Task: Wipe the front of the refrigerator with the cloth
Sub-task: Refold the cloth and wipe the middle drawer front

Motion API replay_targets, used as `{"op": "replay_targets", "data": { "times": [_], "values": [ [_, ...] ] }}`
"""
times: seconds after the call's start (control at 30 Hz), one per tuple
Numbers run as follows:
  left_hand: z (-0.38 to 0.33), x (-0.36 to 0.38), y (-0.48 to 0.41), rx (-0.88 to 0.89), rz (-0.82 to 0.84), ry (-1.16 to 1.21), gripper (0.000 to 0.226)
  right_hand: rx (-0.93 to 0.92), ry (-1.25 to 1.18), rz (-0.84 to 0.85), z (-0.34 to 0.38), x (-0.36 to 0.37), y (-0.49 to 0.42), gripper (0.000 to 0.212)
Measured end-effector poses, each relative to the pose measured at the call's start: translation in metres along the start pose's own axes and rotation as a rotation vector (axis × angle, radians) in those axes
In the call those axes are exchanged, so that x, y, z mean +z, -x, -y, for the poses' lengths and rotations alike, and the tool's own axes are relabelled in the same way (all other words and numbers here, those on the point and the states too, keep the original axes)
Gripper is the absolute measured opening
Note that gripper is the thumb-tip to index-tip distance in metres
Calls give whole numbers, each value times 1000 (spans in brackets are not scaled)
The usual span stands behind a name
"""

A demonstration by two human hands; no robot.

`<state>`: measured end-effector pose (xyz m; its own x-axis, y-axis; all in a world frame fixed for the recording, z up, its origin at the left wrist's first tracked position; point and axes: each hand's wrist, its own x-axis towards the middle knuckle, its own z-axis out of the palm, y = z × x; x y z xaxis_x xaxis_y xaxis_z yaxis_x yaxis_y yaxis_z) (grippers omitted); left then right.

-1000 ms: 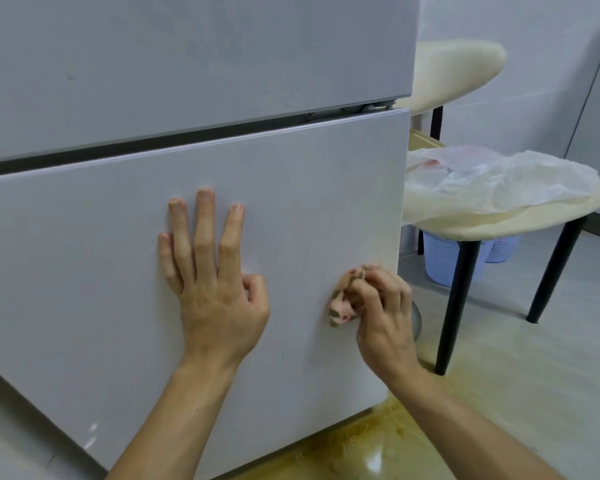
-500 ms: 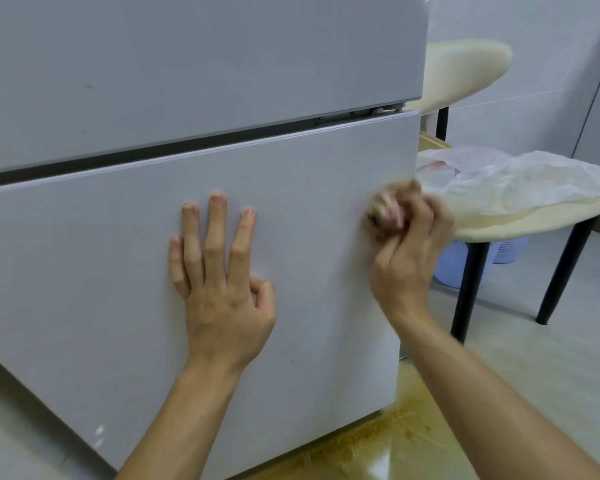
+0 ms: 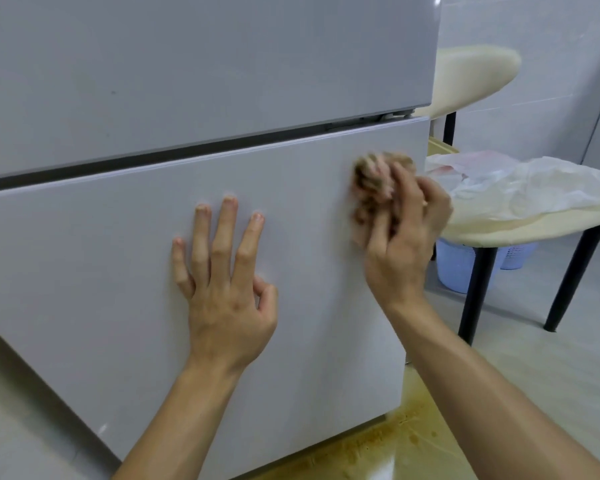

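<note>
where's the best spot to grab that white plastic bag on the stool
Pinch a raised crumpled fold near the middle of the plastic bag, coming from above: it lies slumped flat on the stool seat, with no handle clearly showing.

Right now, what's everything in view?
refrigerator: one, pale grey, fills the left
cloth: one, pink-brown, against the lower door
near stool: one, cream, right of refrigerator
far stool: one, cream, behind near stool
plastic bag: one, white, on near stool
baskets: two, pale blue, under near stool
stain: one, brown, floor by refrigerator
left hand: flat on lower door
right hand: grips the cloth
</note>
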<state>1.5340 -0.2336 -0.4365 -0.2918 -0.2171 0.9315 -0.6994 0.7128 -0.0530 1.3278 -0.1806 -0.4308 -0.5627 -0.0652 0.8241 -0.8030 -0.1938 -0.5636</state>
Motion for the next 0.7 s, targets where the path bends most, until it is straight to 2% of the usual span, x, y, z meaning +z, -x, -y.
{"op": "replay_targets", "data": {
  "times": [0.13,0.23,0.3,0.4,0.5,0.57,0.7],
  "values": [
    [24,-13,1,-50,-43,-19,86,-239,-44,106,45,31,54,40],
    [46,-30,0,-90,-64,13,88,-517,-34,275,46,41,110,40],
    [58,-39,2,-85,-45,24,86,-622,-26,338,44,42,113,39],
    [75,-53,2,-112,-51,23,79,-534,-91,294,64,45,80,36],
    [86,-63,-6,-164,-91,36,73,-228,-321,154,99,45,20,45],
    [91,-68,-11,-188,-116,45,71,-97,-366,45,126,47,-18,54],
    [96,-73,-16,-204,-137,51,71,-128,-245,-112,164,64,-52,43]
  ]
}}
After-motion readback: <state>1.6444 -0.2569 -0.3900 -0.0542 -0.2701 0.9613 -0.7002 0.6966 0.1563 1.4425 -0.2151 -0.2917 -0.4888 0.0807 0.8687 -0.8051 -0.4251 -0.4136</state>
